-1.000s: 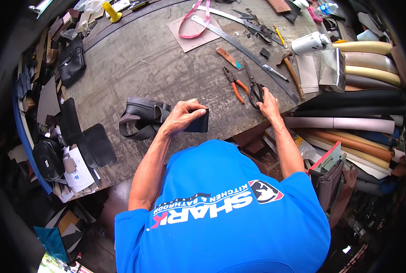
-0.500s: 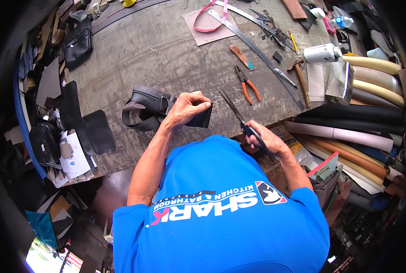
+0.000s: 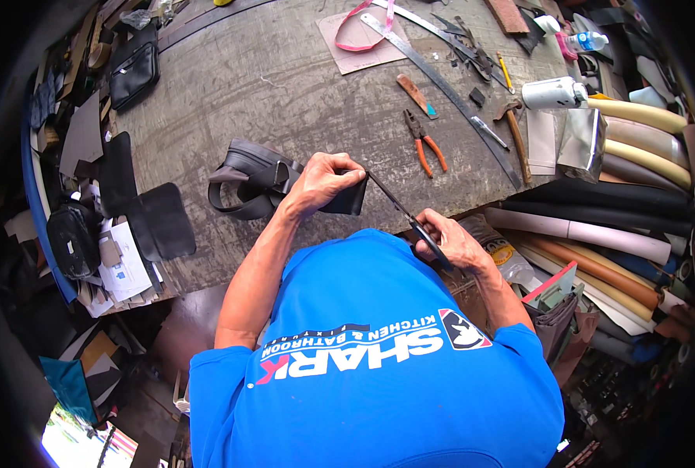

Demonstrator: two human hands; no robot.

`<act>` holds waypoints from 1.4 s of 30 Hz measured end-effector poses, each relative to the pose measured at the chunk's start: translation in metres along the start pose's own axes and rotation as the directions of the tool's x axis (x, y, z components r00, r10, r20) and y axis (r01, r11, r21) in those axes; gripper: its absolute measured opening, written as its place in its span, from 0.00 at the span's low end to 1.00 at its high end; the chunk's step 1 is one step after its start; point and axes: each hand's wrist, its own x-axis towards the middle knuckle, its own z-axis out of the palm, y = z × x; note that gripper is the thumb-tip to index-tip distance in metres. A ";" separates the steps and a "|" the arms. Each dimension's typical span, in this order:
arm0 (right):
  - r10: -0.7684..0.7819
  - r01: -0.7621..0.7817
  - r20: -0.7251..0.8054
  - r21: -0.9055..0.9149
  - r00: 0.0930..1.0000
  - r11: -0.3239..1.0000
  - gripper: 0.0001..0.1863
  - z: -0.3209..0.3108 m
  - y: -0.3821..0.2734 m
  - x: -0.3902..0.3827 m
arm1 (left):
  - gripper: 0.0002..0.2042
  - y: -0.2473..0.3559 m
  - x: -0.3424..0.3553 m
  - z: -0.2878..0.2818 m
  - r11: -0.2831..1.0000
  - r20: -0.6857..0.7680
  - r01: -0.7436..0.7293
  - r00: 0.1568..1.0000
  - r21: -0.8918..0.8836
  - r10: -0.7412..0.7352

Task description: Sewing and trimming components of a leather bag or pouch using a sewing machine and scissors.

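A black leather-like piece with a long looped strap (image 3: 258, 175) lies near the front of the worktable. My left hand (image 3: 321, 183) pinches it close to its right end, where a dark flap (image 3: 349, 196) hangs below my fingers. In my right hand (image 3: 450, 242) is a pair of long scissors (image 3: 402, 209), the fingers wrapped round the dark handles. The blades look closed or nearly so, and their tips reach the edge of the flap beside my left fingertips. Whether they touch the material I cannot tell.
Beyond my hands on the worktable (image 3: 285, 109) lie orange-handled pliers (image 3: 425, 144), a knife-like tool (image 3: 417, 96), a metal ruler (image 3: 449, 93) and a hammer (image 3: 516, 140). Material rolls (image 3: 581, 230) fill the right side. A black pouch (image 3: 134, 76) and flat black pieces (image 3: 160, 222) are at left.
My right hand has brought the scissors' tips left to the flap's edge, and the blades have come together. My left hand keeps its pinch nearly in place.
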 end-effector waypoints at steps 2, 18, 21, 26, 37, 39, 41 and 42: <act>-0.024 0.023 -0.031 -0.026 0.999 0.999 0.25 0.000 0.002 0.000 | 0.12 -0.004 0.001 -0.001 1.000 0.004 0.002 1.000 -0.008 -0.002; 0.120 -0.176 -0.479 -0.074 0.870 0.982 0.21 -0.047 0.056 0.021 | 0.11 -0.020 0.004 0.001 0.993 0.112 -0.063 0.991 -0.102 0.074; -0.305 -0.324 -0.665 -0.648 0.682 0.689 0.24 -0.084 0.132 0.047 | 0.11 -0.019 0.006 0.003 0.974 0.182 -0.138 0.968 -0.180 0.171; -0.783 0.081 -0.328 -0.899 0.528 0.431 0.33 -0.021 0.030 0.057 | 0.11 -0.018 0.002 0.005 0.964 0.223 -0.055 0.968 -0.260 0.115; -0.849 0.628 0.357 -0.777 0.390 -0.038 0.12 0.053 -0.116 0.081 | 0.09 -0.051 -0.072 0.016 0.946 -0.587 -0.324 0.760 0.032 0.280; -0.808 0.647 0.377 -0.763 0.454 0.008 0.13 0.056 -0.137 0.081 | 0.07 -0.085 -0.110 0.017 0.915 -0.611 -0.223 0.688 0.336 0.392; -0.787 0.646 0.414 -0.763 0.458 -0.025 0.11 0.059 -0.150 0.086 | 0.12 -0.118 -0.139 0.016 0.842 -0.669 -0.105 0.559 0.529 0.490; -0.799 0.656 0.409 -0.755 0.440 -0.025 0.12 0.061 -0.155 0.087 | 0.15 -0.124 -0.146 0.012 0.821 -0.715 -0.010 0.484 0.571 0.503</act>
